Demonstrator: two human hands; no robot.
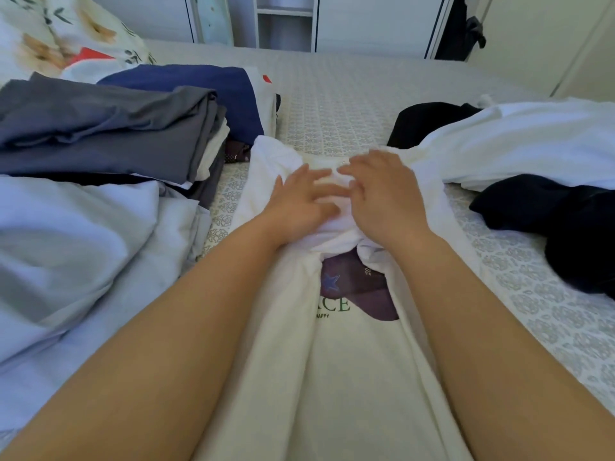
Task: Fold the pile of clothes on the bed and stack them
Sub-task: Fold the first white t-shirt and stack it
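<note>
A white T-shirt (352, 371) with a purple print and green letters lies lengthwise on the bed in front of me, its sides folded inward. My left hand (299, 201) and my right hand (382, 194) lie side by side on its bunched far end, fingers spread and pressing the cloth. A stack of folded clothes (109, 128), grey on top, stands at the left, with a navy folded piece (206, 84) behind it. Unfolded clothes lie at the right: a white garment (532, 141) and dark ones (572, 221).
The patterned bed cover (336, 101) shows bare between the stack and the right-hand clothes. A light blue sheet (76, 247) is crumpled at the near left. A floral quilt (60, 34) lies at the far left. Wardrobe shelves (286, 21) stand beyond the bed.
</note>
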